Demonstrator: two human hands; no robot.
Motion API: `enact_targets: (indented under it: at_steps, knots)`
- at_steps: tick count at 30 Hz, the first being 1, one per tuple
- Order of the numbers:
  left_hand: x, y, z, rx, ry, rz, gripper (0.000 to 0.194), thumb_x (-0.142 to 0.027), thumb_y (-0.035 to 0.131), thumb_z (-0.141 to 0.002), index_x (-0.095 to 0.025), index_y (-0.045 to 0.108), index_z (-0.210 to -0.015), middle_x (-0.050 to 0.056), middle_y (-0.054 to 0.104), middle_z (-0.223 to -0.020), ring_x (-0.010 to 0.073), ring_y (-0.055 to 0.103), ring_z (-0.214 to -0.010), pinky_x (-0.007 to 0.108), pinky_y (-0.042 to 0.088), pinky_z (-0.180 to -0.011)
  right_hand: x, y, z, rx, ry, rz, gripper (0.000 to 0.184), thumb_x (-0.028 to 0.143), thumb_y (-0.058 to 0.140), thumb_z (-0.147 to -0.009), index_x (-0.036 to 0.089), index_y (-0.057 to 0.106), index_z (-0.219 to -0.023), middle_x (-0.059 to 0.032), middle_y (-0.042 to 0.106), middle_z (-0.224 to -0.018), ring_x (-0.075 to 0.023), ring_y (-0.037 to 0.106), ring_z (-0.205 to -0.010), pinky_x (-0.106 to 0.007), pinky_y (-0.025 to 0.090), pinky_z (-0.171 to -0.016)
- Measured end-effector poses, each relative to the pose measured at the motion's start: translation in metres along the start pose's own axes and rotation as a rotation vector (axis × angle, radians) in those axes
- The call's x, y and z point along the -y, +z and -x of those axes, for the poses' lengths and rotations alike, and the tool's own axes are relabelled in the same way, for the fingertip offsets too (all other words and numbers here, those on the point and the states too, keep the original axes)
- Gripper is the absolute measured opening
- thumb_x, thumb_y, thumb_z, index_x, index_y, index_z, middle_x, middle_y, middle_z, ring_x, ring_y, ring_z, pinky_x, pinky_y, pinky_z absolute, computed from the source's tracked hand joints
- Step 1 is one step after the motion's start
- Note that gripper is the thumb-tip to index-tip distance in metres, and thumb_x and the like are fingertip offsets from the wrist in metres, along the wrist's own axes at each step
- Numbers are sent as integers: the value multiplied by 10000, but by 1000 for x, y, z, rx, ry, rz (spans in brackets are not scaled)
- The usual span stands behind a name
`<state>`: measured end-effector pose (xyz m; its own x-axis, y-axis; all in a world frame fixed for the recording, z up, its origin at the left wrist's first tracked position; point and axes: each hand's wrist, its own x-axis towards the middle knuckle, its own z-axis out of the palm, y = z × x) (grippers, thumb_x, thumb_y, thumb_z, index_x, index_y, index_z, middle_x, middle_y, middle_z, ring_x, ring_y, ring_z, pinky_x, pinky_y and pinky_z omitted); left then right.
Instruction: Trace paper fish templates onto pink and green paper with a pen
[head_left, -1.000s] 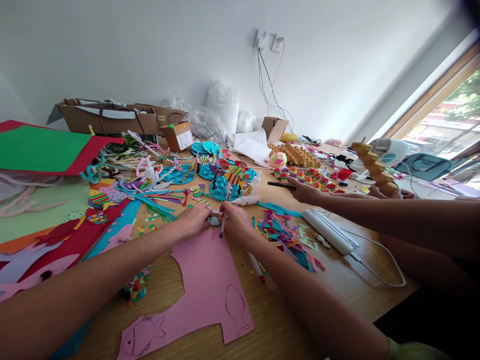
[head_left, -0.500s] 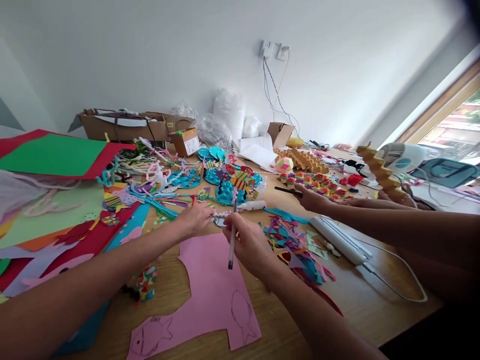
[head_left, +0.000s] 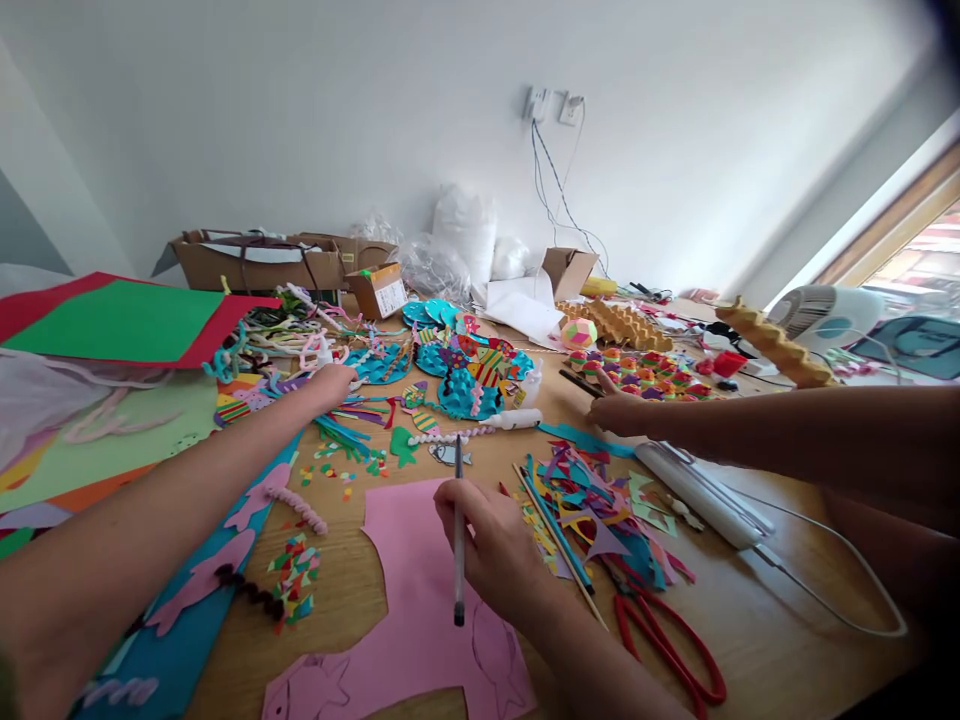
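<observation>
My right hand (head_left: 491, 540) is closed around a clear pen (head_left: 459, 560) with a dark end, above a sheet of pink paper (head_left: 420, 560). Fish outlines are drawn in the paper's lower corners. My left hand (head_left: 331, 388) reaches over the craft pieces, just in front of a small white bottle (head_left: 324, 352). Its fingers are mostly hidden, so whether they touch the bottle is unclear. A small fish cut-out (head_left: 450, 455) and a white tube (head_left: 516, 419) lie beyond the pink paper.
From the right, another person's hand (head_left: 619, 408) reaches to black pens (head_left: 581, 384). Red-handled scissors (head_left: 667, 635), paper scraps (head_left: 592, 500) and a white corded device (head_left: 697, 490) lie on the right. Coloured sheets (head_left: 112, 320) are stacked left; cardboard boxes (head_left: 262, 262) stand by the wall.
My left hand has moved left and farther back, from near the fish cut-out to the white bottle. My right hand, still with the pen, has shifted slightly nearer, uncovering a wooden stick and scissors.
</observation>
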<state>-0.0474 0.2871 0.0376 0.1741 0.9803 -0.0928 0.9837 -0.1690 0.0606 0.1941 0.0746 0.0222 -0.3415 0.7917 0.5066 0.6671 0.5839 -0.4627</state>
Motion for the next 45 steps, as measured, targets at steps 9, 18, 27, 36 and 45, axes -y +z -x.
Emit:
enact_targets:
  at_steps: [9, 18, 27, 36, 45]
  knots:
    - [-7, 5, -23, 105, -53, -135, 314, -308, 567, -905, -151, 539, -1175, 94, 563, -1168, 227, 587, -990, 418, 514, -817, -14, -6, -2, -123, 44, -81, 120, 139, 459, -859, 201, 534, -790, -2, 599, -678, -116, 537, -592, -199, 381, -560]
    - [-8, 4, -29, 75, 2, -198, 313, -309, 563, -907, -154, 537, -1178, 92, 562, -1170, 224, 588, -985, 417, 517, -813, -13, -9, -2, -110, 64, -92, 112, 132, 460, -856, 191, 533, -794, 3, 593, -664, -109, 525, -571, -194, 372, -549]
    - [-9, 5, -3, -194, 113, -270, 300, -312, 560, -909, -153, 544, -1163, 86, 570, -1153, 216, 594, -967, 415, 520, -805, -17, -11, -3, -137, 55, -60, 111, 137, 469, -848, 195, 544, -789, -6, 608, -670, -121, 553, -599, -201, 386, -565]
    - [-62, -32, 53, -504, 488, -209, 271, -62, 371, -878, -127, 593, -1020, 109, 595, -1002, 240, 545, -1015, 347, 447, -872, -32, -11, -6, -243, 212, -230, 36, 196, 502, -819, 205, 530, -799, 10, 596, -673, -118, 565, -577, -223, 426, -568]
    - [-109, -3, 191, -593, 930, -160, 236, -30, 381, -867, -148, 581, -827, 51, 555, -782, 203, 516, -743, 303, 441, -635, -3, -38, 8, -111, 403, -510, 113, 301, 565, -810, 212, 514, -858, 24, 582, -742, -110, 571, -597, -215, 385, -501]
